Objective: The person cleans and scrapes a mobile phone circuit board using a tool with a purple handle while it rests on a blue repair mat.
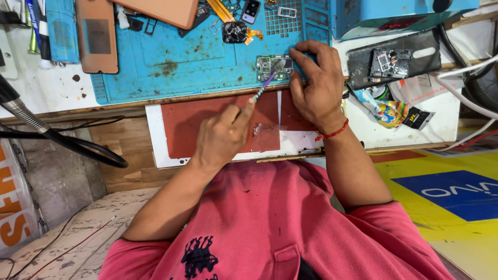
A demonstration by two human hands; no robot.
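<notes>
While the small green board (274,67) lies on the blue mat (171,57) at the near edge of the worktop (410,129), it is pinned by the fingers of the right hand (316,83), probably so that it cannot slide. A thin purple tool (263,87) is clamped in the grip of the left hand (223,136), as a pen is held, and its tip is laid on the board, just beside the right fingertips.

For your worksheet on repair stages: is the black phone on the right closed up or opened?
Opened. The black phone lies with its back cover off, inner parts and metal shields exposed.
</notes>
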